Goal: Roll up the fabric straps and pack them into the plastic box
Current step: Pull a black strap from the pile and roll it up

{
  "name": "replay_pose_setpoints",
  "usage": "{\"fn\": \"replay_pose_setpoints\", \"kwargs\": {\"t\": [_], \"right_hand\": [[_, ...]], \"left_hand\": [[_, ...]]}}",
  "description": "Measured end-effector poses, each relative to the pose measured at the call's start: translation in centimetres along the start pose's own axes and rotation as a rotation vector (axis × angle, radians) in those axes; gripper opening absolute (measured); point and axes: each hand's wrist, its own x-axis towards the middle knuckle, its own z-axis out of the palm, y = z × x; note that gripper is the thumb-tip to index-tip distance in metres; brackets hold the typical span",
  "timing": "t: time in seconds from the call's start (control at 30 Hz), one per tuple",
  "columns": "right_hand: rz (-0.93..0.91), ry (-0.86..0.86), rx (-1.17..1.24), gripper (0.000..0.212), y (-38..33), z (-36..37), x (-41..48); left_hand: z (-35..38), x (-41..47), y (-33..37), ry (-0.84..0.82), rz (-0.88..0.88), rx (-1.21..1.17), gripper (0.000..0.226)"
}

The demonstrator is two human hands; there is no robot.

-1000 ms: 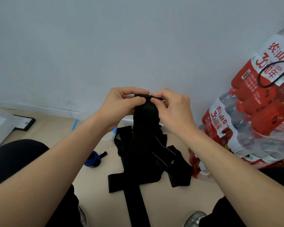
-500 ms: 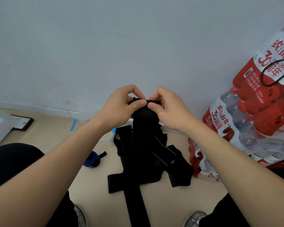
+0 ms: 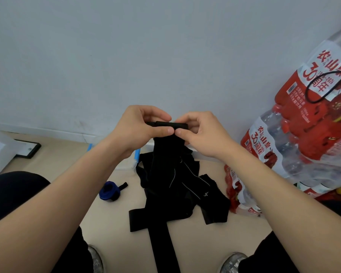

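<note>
A long black fabric strap hangs from both my hands down to the floor, its top end turned into a small tight roll. My left hand pinches the roll's left side, thumb in front. My right hand pinches its right side, thumbs almost touching. Below lies a heap of black straps. A rolled blue strap sits on the floor to the left. Behind my left wrist shows part of the clear plastic box with blue clips, mostly hidden.
Shrink-wrapped packs of water bottles with red labels are stacked at the right against the grey wall. A black-framed flat object lies at the far left beside a white panel. My knees and shoes frame the beige floor.
The roll at the strap's top has grown by a turn and sits slightly lower in view; both hands have shifted their pinch around it.
</note>
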Motion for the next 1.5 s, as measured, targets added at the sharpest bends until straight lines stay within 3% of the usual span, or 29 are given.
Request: {"fn": "replay_pose_setpoints", "kwargs": {"t": [0.1,0.2,0.3,0.37,0.5,0.6,0.73,0.9,1.0,1.13,1.23,1.33,1.4,1.5], "right_hand": [[0.011,0.065,0.019,0.024,-0.1,0.4,-0.2],[-0.002,0.105,0.009,0.02,-0.1,0.4,-0.4],[-0.024,0.125,-0.056,0.016,-0.3,0.4,-0.8],[-0.025,0.097,-0.034,0.015,-0.5,0.2,-0.9],[0.033,-0.025,0.127,0.014,-0.6,-0.4,-0.9],[0.023,-0.001,0.043,0.008,-0.7,0.1,-0.9],[-0.106,0.112,-0.204,0.03,-0.2,0.4,-0.9],[-0.193,0.141,-0.236,0.017,-0.1,1.4,-1.5],[-0.064,0.062,-0.115,0.008,0.0,1.1,-1.2],[0.061,-0.094,-0.064,0.013,0.5,1.4,-1.1],[0.021,-0.018,-0.134,0.008,0.9,1.9,-1.0],[-0.019,0.069,-0.167,0.013,1.3,2.2,-0.9],[-0.031,0.107,-0.172,0.014,1.4,2.8,-1.1],[0.007,0.076,-0.132,0.018,1.7,3.4,-1.1]], "left_hand": [[0.0,-0.1,0.3,-0.061,-0.012,0.046,0.018],[0.0,-0.5,0.5,-0.173,-0.087,0.027,0.025],[0.2,-0.9,0.5,-0.153,-0.093,-0.022,0.016],[0.1,-1.0,0.4,-0.132,-0.108,-0.08,0.01],[-0.4,-1.0,0.4,-0.133,-0.085,-0.092,0.023],[-0.6,-1.1,0.4,-0.163,-0.059,-0.009,0.023],[-0.4,-1.3,0.4,-0.284,-0.101,0.004,0.019],[-0.5,-0.9,0.1,-0.181,-0.136,-0.077,0.013],[-0.6,-0.8,-0.4,-0.139,-0.157,-0.058,0.016],[-0.8,-0.6,-0.7,-0.12,-0.092,0.021,0.031],[-0.8,-0.7,-0.9,-0.195,-0.092,0.133,0.023],[-0.6,-0.9,-1.1,-0.254,-0.173,0.064,0.013],[-0.8,-0.8,-1.5,-0.254,-0.215,0.024,0.022],[-1.1,-0.7,-1.9,-0.207,-0.233,-0.02,0.01]]}}
